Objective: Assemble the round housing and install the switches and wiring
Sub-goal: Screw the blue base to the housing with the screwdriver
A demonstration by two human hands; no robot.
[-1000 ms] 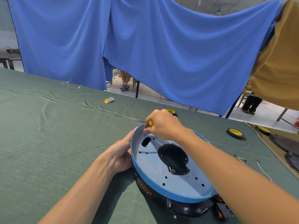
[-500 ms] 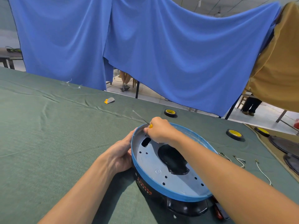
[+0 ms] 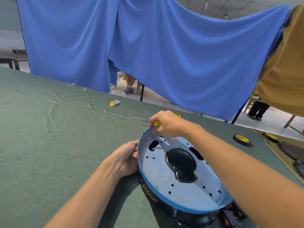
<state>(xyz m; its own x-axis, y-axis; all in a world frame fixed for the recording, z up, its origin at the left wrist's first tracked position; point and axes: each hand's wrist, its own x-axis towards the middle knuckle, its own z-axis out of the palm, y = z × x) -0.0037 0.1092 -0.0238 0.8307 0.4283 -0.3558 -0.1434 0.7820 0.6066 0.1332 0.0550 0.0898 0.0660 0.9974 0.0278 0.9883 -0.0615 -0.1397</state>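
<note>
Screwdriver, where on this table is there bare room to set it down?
Bare green cloth spreads left of the housing, from the left hand out to the small scrap. Crowded: right side, with tape rolls, dark discs, and red switches at the housing's near edge.

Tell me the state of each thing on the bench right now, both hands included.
round housing, open side up, sitting on a black base part.
left hand, grips the housing's blue rim on its left side.
right hand, holds the screwdriver over the far rim.
screwdriver, shaft pointing away from the housing, tip touching nothing.
tape roll, lying flat on the green cloth, untouched.
</note>
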